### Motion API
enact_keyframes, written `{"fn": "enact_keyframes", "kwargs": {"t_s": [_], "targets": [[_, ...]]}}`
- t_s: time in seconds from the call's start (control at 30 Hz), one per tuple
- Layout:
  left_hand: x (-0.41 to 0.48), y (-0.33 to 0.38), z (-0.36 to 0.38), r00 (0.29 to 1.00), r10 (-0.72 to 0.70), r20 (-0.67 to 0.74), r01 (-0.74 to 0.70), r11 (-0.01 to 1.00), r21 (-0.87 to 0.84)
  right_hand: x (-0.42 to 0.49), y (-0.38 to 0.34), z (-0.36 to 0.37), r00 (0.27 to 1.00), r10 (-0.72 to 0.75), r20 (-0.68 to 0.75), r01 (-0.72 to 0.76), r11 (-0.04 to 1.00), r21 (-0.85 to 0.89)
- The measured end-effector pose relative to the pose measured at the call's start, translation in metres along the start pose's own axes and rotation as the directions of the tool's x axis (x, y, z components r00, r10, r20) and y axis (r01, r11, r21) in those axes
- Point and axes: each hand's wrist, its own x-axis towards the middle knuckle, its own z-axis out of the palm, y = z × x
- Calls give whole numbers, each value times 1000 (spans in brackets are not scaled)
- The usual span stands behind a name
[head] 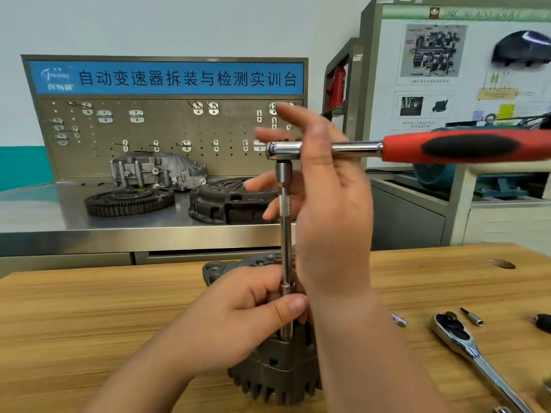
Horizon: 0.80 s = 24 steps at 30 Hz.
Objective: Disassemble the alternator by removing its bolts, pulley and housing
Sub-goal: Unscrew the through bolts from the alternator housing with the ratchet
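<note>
The alternator (pixel 277 374) stands on end on the wooden surface (pixel 89 317). The left hand (pixel 238 320) grips the extension bar (pixel 285 239) low down, probably to keep its socket seated on a bolt. The right hand (pixel 331 210) is mostly open, fingers spread straight behind the ratchet (pixel 465 147) head and thumb laid across its neck, seemingly steadying it.

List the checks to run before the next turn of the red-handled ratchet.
1. Left hand grips the extension low down: ok.
2. Extension upright under the red-handled ratchet: ok.
3. Extension's lower end seated on a bolt: cannot tell, hidden by the left hand.
4. Right hand gripping the ratchet: not ok, fingers open.
5. Alternator resting on the wooden table: ok.
</note>
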Motion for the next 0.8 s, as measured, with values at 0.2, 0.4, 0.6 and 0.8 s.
{"fn": "enact_keyframes", "kwargs": {"t_s": [0.2, 0.4, 0.6, 0.8], "targets": [[0, -2, -2, 998, 11, 58, -11, 1000, -6, 0, -2, 2, 964, -243, 111, 262, 940, -216], [1, 4, -1, 994, 67, 92, -61, 996, -72, 5, -4, -4, 950, 282, 136, -312, 888, 337], [1, 2, -2, 991, 73, 108, -56, 986, -158, 2, 1, -4, 949, 268, 168, -305, 918, 252], [1, 8, 1, 986, 83, 145, -53, 979, -195, 4, -7, -5, 931, -301, 208, 345, 912, -222]]}}
